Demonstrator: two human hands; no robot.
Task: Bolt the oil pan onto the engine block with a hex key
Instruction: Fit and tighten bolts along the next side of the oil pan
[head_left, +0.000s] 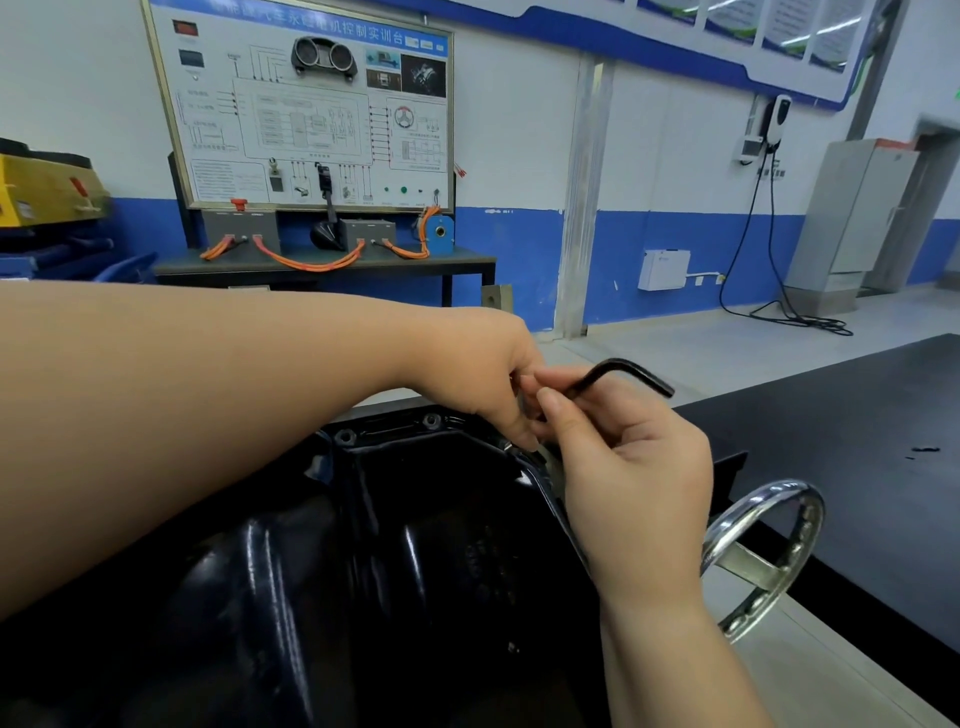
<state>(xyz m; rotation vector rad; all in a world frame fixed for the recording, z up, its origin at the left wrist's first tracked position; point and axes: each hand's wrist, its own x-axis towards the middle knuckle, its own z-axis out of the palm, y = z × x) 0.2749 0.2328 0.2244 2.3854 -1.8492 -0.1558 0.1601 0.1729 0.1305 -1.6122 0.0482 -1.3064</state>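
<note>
A glossy black oil pan (395, 561) fills the lower middle of the head view. Bolts (432, 420) sit in its far flange. Above the pan's far right corner, a black L-shaped hex key (618, 375) is held by both hands. My left hand (478, 374) reaches in from the left, its fingers curled around the key's lower end. My right hand (628, 467) comes up from below and pinches the key's shaft between thumb and fingers. The key's tip and whatever it touches are hidden behind my fingers.
A chrome handwheel (769, 551) sticks out to the right of the pan. A black table (857, 467) lies further right. Behind stands a training board (311, 109) on a bench with orange cables (311, 262). A grey cabinet (857, 213) stands at the far right wall.
</note>
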